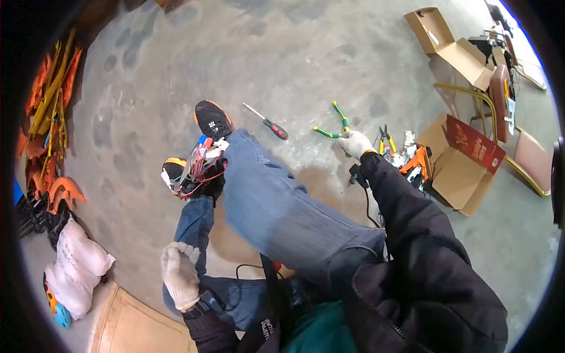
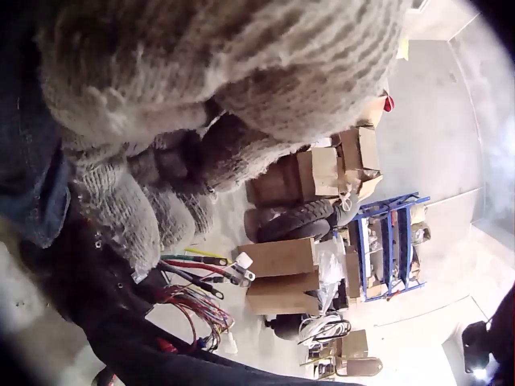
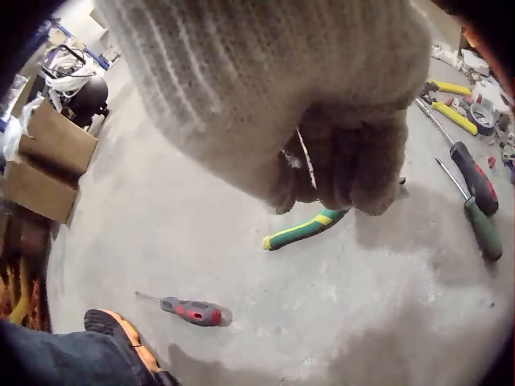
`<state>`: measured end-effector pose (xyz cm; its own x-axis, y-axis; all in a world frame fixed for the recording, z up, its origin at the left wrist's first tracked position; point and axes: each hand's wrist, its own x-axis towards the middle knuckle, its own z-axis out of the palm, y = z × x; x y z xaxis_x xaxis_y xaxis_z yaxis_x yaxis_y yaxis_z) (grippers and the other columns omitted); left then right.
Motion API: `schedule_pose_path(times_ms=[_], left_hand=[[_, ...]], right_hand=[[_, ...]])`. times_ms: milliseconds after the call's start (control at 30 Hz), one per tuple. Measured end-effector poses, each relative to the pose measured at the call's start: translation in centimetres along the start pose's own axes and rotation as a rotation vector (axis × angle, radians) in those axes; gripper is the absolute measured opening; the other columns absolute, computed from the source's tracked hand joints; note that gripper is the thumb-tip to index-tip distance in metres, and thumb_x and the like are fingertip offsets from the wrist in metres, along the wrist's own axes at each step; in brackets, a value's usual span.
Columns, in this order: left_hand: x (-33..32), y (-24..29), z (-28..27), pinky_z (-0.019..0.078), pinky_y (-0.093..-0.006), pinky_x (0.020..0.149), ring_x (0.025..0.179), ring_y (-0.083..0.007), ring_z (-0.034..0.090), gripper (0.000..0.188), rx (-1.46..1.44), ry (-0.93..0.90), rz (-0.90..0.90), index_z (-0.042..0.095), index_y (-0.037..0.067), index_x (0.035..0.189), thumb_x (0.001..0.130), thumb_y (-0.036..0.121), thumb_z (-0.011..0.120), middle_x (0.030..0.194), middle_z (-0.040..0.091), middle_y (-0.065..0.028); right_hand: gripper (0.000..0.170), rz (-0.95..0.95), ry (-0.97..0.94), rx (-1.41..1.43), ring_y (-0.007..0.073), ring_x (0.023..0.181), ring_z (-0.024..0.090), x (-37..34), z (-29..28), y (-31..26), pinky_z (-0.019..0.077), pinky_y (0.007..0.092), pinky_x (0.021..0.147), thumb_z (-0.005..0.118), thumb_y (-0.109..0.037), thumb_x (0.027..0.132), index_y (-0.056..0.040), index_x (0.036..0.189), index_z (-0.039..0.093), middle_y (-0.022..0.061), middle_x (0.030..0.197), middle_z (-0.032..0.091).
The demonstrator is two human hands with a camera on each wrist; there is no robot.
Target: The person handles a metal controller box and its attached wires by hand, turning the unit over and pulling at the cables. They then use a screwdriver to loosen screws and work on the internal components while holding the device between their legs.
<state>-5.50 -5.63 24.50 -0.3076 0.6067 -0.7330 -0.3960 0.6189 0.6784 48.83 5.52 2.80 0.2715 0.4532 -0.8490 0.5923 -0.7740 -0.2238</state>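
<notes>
Apparently, in the head view, the green-yellow pliers lie on the floor by the right hand, perhaps best taken by their spread handles. The left wrist view shows the left hand curled near cables; the right wrist view shows curled fingers hiding the pliers' head; I cannot tell what either hand grips.

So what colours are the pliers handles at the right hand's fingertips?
The pliers handles are green with yellow; the head view shows both best.

Right hand extended, fingers bent — left hand loosely curled.
</notes>
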Motion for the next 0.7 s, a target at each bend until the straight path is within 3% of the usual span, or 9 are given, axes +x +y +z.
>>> schedule_pose_path(times_ms=[100,167,233,300,333,367,433,533,700], left_hand=[[0.9,-0.9,-0.2,0.0517,-0.0398,0.088,0.094,-0.0191,0.061,0.03,-0.014,0.015,-0.014,0.061,0.008,0.112,0.099,0.033,0.069,0.105,0.064,-0.0047],[1.0,-0.3,0.2,0.0522,-0.0371,0.085,0.091,-0.0191,0.061,0.031,-0.02,0.002,-0.034,0.06,0.007,0.111,0.1,0.035,0.067,0.101,0.065,-0.0054],[0.9,2.1,1.5,0.0494,-0.0287,0.072,0.079,-0.0144,0.059,0.033,0.297,0.042,-0.241,0.061,0.006,0.108,0.102,0.039,0.064,0.09,0.065,-0.0045],[1.7,0.0,1.3,0.0424,-0.0237,0.061,0.069,-0.0083,0.054,0.036,0.249,0.05,-0.077,0.063,0.007,0.104,0.102,0.043,0.062,0.083,0.065,-0.0023],[1.5,0.6,2.0,0.0423,-0.0241,0.061,0.069,-0.008,0.054,0.036,0.287,0.079,-0.08,0.064,0.006,0.103,0.102,0.041,0.062,0.085,0.065,-0.0025],[1.5,1.7,3.0,0.0422,-0.0245,0.061,0.069,-0.0077,0.054,0.035,0.326,0.105,-0.084,0.064,0.005,0.102,0.102,0.04,0.062,0.086,0.066,-0.0027],[1.6,2.4,2.8,0.0479,-0.0281,0.071,0.077,-0.013,0.059,0.035,0.288,0.097,-0.12,0.065,0.001,0.104,0.103,0.036,0.062,0.093,0.068,-0.0061],[2.2,2.1,2.7,0.0522,-0.0343,0.083,0.088,-0.0196,0.065,0.03,0.02,0.103,-0.066,0.066,0.0,0.109,0.102,0.029,0.063,0.098,0.07,-0.0095],[1.7,1.2,2.3,0.0529,-0.0363,0.084,0.087,-0.022,0.066,0.027,-0.076,0.129,-0.042,0.067,-0.001,0.11,0.102,0.024,0.063,0.096,0.07,-0.0111]], right_hand=[[0.037,-0.182,0.062,-0.196,0.0386,0.097,0.072,4.1,3.3,-1.3,0.0556,0.0435,0.089,0.069,-0.034,0.085,-0.0044,0.106,0.076,0.0192,0.094,0.076],[0.041,-0.249,-0.026,-0.29,0.0381,0.107,0.07,2.1,4.4,-6.5,0.0533,0.0428,0.096,0.07,-0.038,0.086,-0.0066,0.113,0.074,0.0214,0.104,0.075],[0.045,-0.418,-0.023,-0.355,0.0381,0.11,0.069,3.3,7.2,-9.5,0.0531,0.0426,0.098,0.07,-0.043,0.087,-0.009,0.117,0.072,0.0216,0.109,0.074],[0.052,-0.496,0.01,-0.549,0.0405,0.104,0.071,3.0,8.7,-13.6,0.0556,0.0439,0.094,0.071,-0.049,0.088,-0.0036,0.113,0.069,0.0233,0.102,0.075],[0.049,-0.508,0.021,-0.666,0.04,0.101,0.072,2.6,9.5,-15.2,0.0559,0.0439,0.093,0.069,-0.047,0.091,-0.0026,0.11,0.069,0.0242,0.1,0.075],[0.044,-0.552,-0.105,-0.683,0.0346,0.106,0.071,5.8,10.5,-13.1,0.0535,0.0438,0.098,0.068,-0.046,0.093,-0.005,0.109,0.07,0.0226,0.108,0.074],[0.044,-0.539,-0.186,-0.776,0.034,0.104,0.071,7.1,11.2,-10.8,0.0535,0.0433,0.096,0.068,-0.046,0.093,-0.0048,0.109,0.07,0.0218,0.106,0.074],[0.043,-0.505,-0.233,-0.901,0.0331,0.102,0.071,7.5,11.2,-9.3,0.0534,0.0425,0.094,0.068,-0.044,0.092,-0.0044,0.109,0.07,0.0207,0.104,0.074],[0.043,-0.451,-0.273,-0.95,0.0315,0.097,0.071,7.1,9.3,-6.6,0.0533,0.0411,0.09,0.069,-0.042,0.091,-0.0039,0.109,0.071,0.0187,0.099,0.073]])
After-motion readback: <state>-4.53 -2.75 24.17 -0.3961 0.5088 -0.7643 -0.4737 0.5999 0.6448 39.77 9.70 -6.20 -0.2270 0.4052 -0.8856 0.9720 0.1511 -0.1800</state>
